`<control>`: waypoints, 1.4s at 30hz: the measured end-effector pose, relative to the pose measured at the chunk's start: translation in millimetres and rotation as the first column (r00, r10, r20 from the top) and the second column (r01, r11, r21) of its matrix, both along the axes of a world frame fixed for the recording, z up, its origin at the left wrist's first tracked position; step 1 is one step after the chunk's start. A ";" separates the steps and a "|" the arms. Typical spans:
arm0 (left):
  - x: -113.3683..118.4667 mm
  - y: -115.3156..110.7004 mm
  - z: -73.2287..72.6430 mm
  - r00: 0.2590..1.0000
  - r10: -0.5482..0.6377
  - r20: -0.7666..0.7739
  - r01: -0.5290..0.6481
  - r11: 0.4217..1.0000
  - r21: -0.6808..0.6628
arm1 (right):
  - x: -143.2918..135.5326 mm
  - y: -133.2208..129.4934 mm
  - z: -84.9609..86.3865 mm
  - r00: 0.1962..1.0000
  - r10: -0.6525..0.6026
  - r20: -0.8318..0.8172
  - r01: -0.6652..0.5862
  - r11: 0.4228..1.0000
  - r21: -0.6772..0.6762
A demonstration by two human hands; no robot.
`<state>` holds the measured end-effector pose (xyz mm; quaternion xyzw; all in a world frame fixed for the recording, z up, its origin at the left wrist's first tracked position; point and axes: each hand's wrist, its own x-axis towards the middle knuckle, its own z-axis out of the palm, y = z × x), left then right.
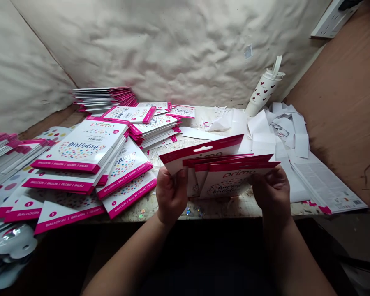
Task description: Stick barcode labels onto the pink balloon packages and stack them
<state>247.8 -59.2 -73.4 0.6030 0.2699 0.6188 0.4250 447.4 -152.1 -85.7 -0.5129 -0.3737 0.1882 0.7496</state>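
Several pink and white balloon packets (228, 181) are fanned out upright between my two hands, above the table's front edge. My left hand (172, 195) is closed on their left side, thumb in front. On their right side, my right hand (271, 189) pinches the corner of the front packet. The rearmost packet, with a hanging slot, leans up to the left. Left of my hands lies a pile of similar packets (83, 144), with a smaller stack (154, 129) behind it.
A tall stack of packets (103, 98) stands at the back left, more at the far left. White paper strips (265, 135) and a tilted cup with hearts (263, 92) are behind my right hand. A flat printed card (329, 185) lies at the right of the table (126, 213).
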 end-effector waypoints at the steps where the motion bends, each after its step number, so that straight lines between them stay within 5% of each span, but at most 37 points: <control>1: 0.2 -1.2 -3.0 0.997 -0.072 0.018 0.072 0.997 -0.020 | -3.7 0.7 -1.1 1.000 0.009 0.020 -0.009 1.000 -0.011; 5: -0.2 -7.2 -17.4 0.930 -0.367 -0.018 0.367 0.930 -0.026 | -21.3 4.5 -5.6 0.975 0.217 0.053 -0.213 0.974 -0.084; 12: -1.2 -7.6 -13.2 0.942 -0.336 0.017 0.336 0.942 0.001 | -26.1 2.9 -3.5 0.968 0.251 0.018 -0.248 0.965 -0.085; 17: -7.2 -6.3 -3.1 0.853 -0.509 -0.119 0.503 0.861 -0.079 | -27.8 -3.6 3.8 0.940 0.308 0.148 -0.302 0.951 -0.062; 22: -6.6 -11.2 3.0 0.802 -0.586 -0.114 0.573 0.810 -0.129 | -21.8 -23.8 2.7 0.815 0.537 0.217 -0.468 0.832 -0.298; 25: -8.3 -5.7 2.9 0.764 -0.589 -0.262 0.586 0.804 -0.099 | -0.2 -39.5 -5.2 0.908 0.404 0.111 -0.352 0.879 -0.321; 28: -23.9 12.2 -11.1 0.655 -0.403 -0.640 0.479 0.875 -0.061 | 37.8 -48.6 -7.6 0.993 0.085 0.076 -0.069 0.979 -0.194; 30: -36.3 23.9 -28.0 0.473 -0.180 -0.863 0.321 0.947 -0.021 | 57.0 -45.2 -2.4 0.999 0.001 0.034 0.006 0.980 -0.197; 32: -43.2 30.3 -44.1 0.283 -0.030 -0.959 0.223 0.974 0.035 | 59.0 -30.5 5.6 0.993 0.102 -0.056 -0.114 0.947 -0.302; 34: -43.4 31.5 -53.0 0.168 0.027 -0.985 0.231 0.971 0.066 | 43.0 -5.0 11.5 0.935 0.266 -0.234 -0.340 0.861 -0.379; 38: -42.9 31.0 -49.6 0.151 0.119 -0.981 0.231 0.961 0.152 | -3.2 55.2 4.4 0.735 0.373 -0.566 -0.632 0.679 -0.373; 42: -56.1 37.7 -45.1 0.133 0.232 -0.964 0.197 0.946 0.255 | -21.2 91.3 -20.5 0.736 0.317 -0.599 -0.637 0.625 -0.452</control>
